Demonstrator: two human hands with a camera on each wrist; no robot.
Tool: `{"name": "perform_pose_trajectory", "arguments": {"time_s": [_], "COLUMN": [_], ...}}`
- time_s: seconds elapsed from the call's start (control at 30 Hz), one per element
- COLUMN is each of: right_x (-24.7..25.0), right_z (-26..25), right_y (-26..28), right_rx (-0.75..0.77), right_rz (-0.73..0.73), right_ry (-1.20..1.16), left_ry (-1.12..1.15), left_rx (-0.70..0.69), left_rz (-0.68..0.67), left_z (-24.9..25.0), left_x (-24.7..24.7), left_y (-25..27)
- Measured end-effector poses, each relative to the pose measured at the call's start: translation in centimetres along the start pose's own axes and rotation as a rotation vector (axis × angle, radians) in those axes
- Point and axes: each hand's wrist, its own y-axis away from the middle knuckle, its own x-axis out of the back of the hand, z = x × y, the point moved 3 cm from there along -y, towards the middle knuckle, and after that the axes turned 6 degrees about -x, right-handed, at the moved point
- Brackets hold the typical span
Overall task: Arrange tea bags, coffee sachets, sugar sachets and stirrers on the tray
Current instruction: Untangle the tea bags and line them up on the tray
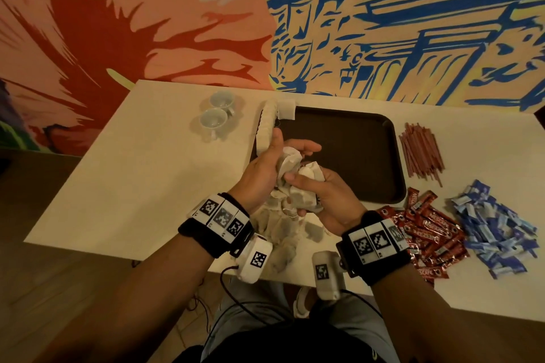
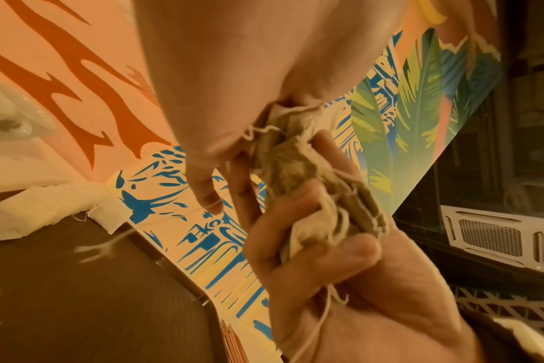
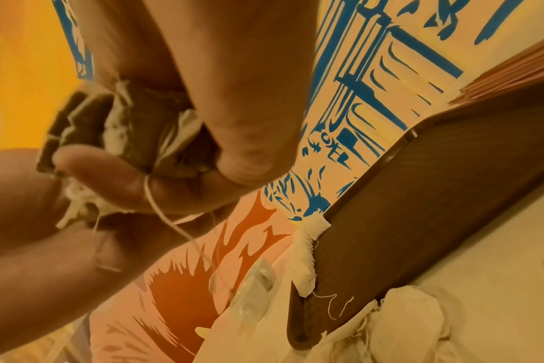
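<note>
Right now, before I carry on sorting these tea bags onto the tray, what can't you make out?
- How many tea bags both hands hold: head view, the left hand and right hand cover the bunch.
- Size of the tea bag pile on the table: wrists hide it.
- Sugar sachets print: too small.
- Tray near corner: hidden behind the hands.

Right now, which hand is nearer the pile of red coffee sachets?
Right. The right hand grips tea bags just left of the red coffee sachets; the left hand is farther left.
</note>
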Motion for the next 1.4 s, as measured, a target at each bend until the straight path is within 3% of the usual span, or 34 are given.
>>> {"name": "perform_pose_trajectory", "arguments": {"time_s": [0.3,0.43,0.73,0.87,1.03,1.2,1.4], "right_x": [0.3,1.7,2.4,2.6,4.8,5.2,4.7], "right_z": [-0.1,-1.0,-2.4,-1.9,-1.2,-1.1,-1.9], "right_y": [-0.2,0.3,0.5,0.4,0.2,-0.3,-1.1], "right_rx": [0.082,0.162,0.271,0.169,0.025,0.001,0.039], "right_rz": [0.081,0.159,0.197,0.196,0.327,0.441,0.468], "right_ry": [-0.009,0.160,0.463,0.292,0.147,0.206,0.106], "left_ry": [-0.106,-0.153,-0.311,-0.344,-0.202,-0.147,-0.363], "left_rx": [0.023,0.039,0.028,-0.044,0.004,0.067,0.114], "left_rz": [-0.007,0.023,-0.239,-0.117,-0.006,-0.090,-0.205], "left_z": [0.1,0.8,2.4,3.1,3.7,3.9,4.1], "left_x": [0.8,3.1,4.9,5.4,6.6,6.4,6.0], "left_y": [-0.2,-0.3,0.2,-0.2,-0.8,-0.7,-0.5]}}
